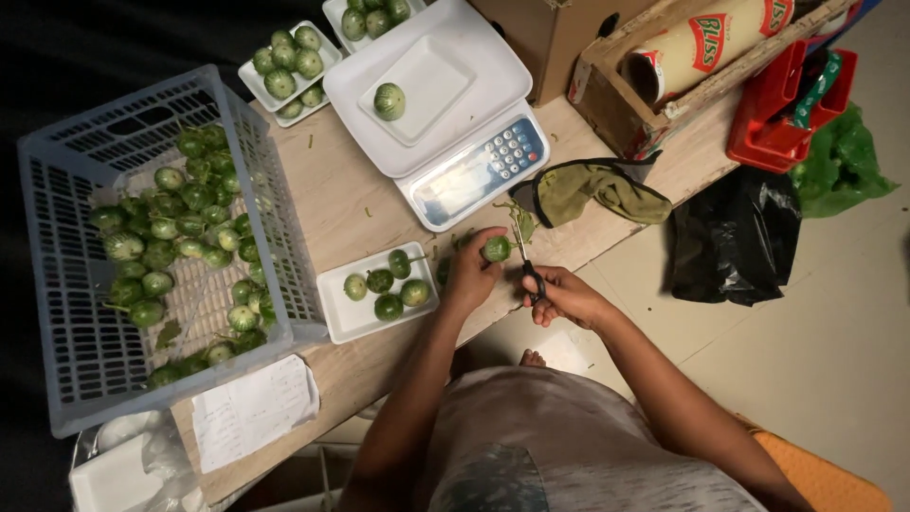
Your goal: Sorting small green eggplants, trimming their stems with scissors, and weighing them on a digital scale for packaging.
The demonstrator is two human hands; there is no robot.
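My left hand (471,273) holds a small round green eggplant (496,249) over the table's front edge. My right hand (561,294) grips black-handled scissors (527,264), blades pointing up beside the eggplant's stem. Just left of my left hand a white foam tray (342,318) holds several green eggplants (387,284). A white digital scale (445,109) stands behind, with a white tray on its pan carrying one eggplant (389,100).
A grey plastic crate (76,313) of several eggplants fills the left. Two filled foam trays (289,66) sit at the back. An olive cloth (592,190), cardboard box, wooden crate (664,104), red basket (787,114), black bag (735,237) and paper sheet (251,408) surround.
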